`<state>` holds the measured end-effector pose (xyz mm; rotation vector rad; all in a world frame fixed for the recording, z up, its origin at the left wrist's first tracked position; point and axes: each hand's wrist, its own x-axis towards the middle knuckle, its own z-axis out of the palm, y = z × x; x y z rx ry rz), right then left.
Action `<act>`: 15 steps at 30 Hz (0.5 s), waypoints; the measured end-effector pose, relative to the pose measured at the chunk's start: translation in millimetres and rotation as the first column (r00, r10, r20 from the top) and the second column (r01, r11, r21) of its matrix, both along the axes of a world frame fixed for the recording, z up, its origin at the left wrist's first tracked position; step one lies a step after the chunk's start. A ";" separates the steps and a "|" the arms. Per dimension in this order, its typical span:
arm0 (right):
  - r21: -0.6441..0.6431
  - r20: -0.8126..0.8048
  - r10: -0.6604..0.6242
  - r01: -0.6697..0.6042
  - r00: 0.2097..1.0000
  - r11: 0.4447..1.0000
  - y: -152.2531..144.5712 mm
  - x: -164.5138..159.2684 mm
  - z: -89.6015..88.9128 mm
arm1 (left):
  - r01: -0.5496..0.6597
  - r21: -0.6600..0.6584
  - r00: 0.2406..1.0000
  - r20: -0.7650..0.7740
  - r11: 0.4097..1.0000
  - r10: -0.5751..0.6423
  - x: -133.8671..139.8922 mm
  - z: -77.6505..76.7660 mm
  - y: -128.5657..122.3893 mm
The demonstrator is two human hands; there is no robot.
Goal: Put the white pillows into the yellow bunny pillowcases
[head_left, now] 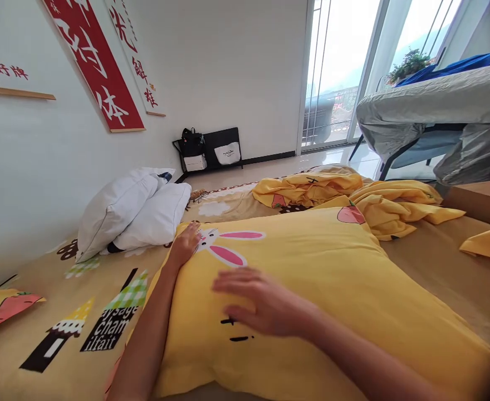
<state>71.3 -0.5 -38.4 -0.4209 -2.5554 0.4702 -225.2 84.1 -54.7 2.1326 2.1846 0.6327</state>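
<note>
At upper right, daylight filled a glass door (339, 61); at upper left, a red banner (88, 61) hung on the white wall (32, 150).

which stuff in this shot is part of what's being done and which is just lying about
In use:
- yellow rabbit-print pillow, left hand on its edge, right hand over it

Apparently lying about:
- white pillows
- crumpled yellow cloth
- black bag

The yellow pillow (315, 262) (plump, rabbit-printed) lies flat across the tan bedsheet (429, 264).
</note>
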 end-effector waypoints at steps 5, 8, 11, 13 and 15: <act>0.108 0.187 -0.384 0.370 0.904 0.923 61.5 28.7 -18.7 | 0.287 -0.107 0.958 0.006 0.952 -0.288 2.7 -3.6 -18.2; 0.116 0.210 -0.410 0.394 0.888 0.912 61.7 32.8 -33.7 | 0.262 -0.124 0.965 0.016 0.957 -0.262 0.0 -7.4 -20.8; 0.100 0.220 -0.340 0.326 0.914 0.940 43.4 37.3 -33.6 | 0.234 -0.149 0.972 0.004 0.961 -0.236 -2.6 -4.4 -18.8; 0.082 0.226 -0.235 0.222 0.945 0.972 26.6 42.1 -33.6 | 0.204 -0.226 0.973 -0.056 0.953 -0.222 -1.7 4.1 -12.8; 0.070 0.225 -0.132 0.119 0.965 0.990 8.8 46.5 -37.3 | 0.173 -0.317 0.966 -0.130 0.932 -0.224 6.6 16.5 -1.7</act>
